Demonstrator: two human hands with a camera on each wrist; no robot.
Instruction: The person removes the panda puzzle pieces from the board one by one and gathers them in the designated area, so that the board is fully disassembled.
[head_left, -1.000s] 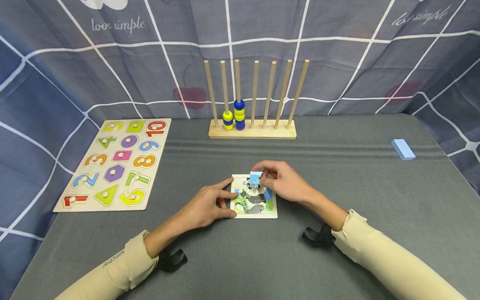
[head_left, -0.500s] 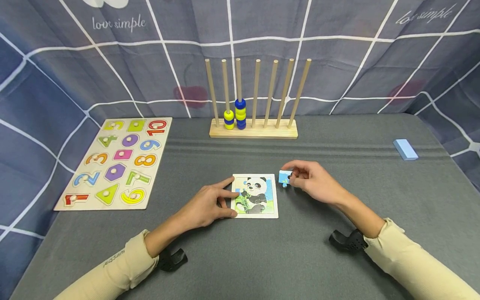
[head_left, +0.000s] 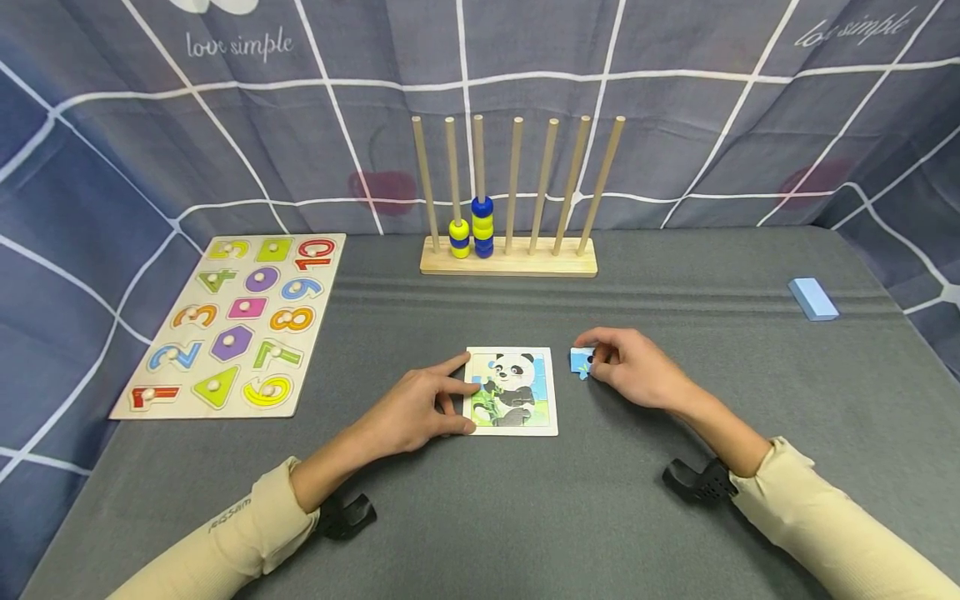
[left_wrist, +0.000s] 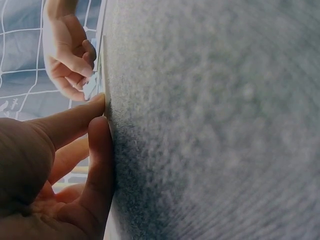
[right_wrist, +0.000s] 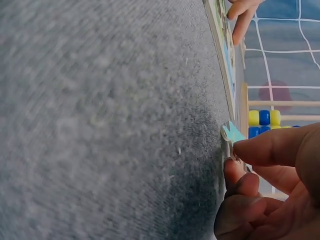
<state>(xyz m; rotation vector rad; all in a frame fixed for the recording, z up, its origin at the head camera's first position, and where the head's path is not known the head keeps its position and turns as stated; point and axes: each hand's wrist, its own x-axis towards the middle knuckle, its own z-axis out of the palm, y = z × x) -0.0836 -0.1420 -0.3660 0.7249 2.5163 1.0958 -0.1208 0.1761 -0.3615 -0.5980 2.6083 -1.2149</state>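
Note:
A small panda jigsaw puzzle in a white frame (head_left: 553, 396) lies flat in the middle of the table. Along its left side is my left hand (head_left: 412, 414), fingers spread, with fingertips and thumb resting on the frame's edge. To the right of the frame, my right hand (head_left: 637, 367) pinches a blue jigsaw piece (head_left: 580, 360) with a dark patch between thumb and fingers. The right wrist view shows that piece (right_wrist: 232, 132) close over the table, its far part covered by the fingers. Within the frame, the panda's head, body and bamboo show.
Behind stands a wooden peg rack (head_left: 510, 263) with blue and yellow beads on two pegs. A number-and-shape knob board (head_left: 318, 275) lies at the left. A light blue block (head_left: 813, 299) sits at the far right. A grey checked curtain (head_left: 675, 125) surrounds the table.
My right hand has carried the jigsaw piece from over the puzzle to the right, then slightly farther right and lower beside the frame. My left hand stays at the frame's left edge.

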